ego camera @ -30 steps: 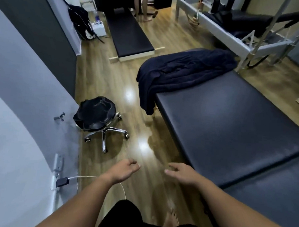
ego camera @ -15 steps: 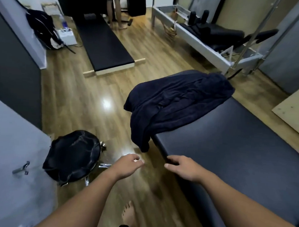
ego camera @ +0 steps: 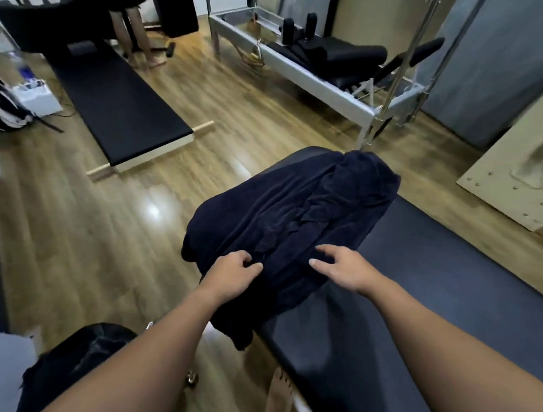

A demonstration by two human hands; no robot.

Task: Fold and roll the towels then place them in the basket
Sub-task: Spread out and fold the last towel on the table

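A dark navy towel [ego camera: 294, 216] lies rumpled over the near-left corner of the black padded table [ego camera: 447, 291], one end hanging off its edge. Both hands are over it — left hand [ego camera: 230, 274] with loosely curled fingers, right hand [ego camera: 343, 266] spread. A stool [ego camera: 80, 356] stands left of the table.

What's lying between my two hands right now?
In the head view, only the dark towel: a creased stretch of it fills the gap between the left hand and the right hand, both over the pile on the padded table.
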